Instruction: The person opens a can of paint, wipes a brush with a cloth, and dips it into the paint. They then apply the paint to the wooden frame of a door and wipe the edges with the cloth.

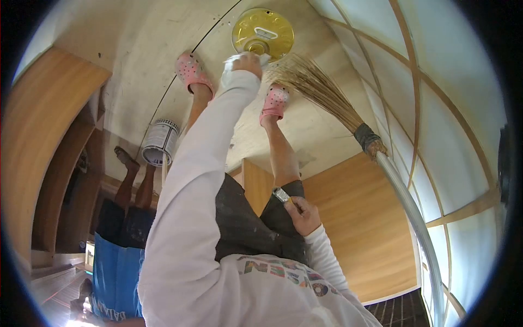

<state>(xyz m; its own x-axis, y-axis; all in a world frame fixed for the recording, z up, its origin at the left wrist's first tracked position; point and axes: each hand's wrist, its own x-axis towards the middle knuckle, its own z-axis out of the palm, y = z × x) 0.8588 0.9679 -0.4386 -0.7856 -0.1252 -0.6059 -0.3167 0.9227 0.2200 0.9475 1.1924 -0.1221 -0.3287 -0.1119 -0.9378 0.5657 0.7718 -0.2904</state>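
Observation:
My left hand [248, 64] reaches out at the top of the view, fingers curled on a crumpled white rag [231, 61]. It is at the near edge of a round gold metal can [278, 34], by the can's cap; the rag partly hides that spot. My right hand [303, 216] is down by my thigh, closed on a small tool with a silvery end [281, 194]; its exact kind does not show. My feet in pink clogs [277, 97] stand on either side, just short of the can.
A stick broom [321, 90] with a metal pole slants along the right, its bristles near the can. A white paint bucket [159, 140] with a stick stands left. Beyond it is another person in a blue shirt [115, 272]. Wooden shelving [54, 136] and a panelled wall [457, 147] flank the floor.

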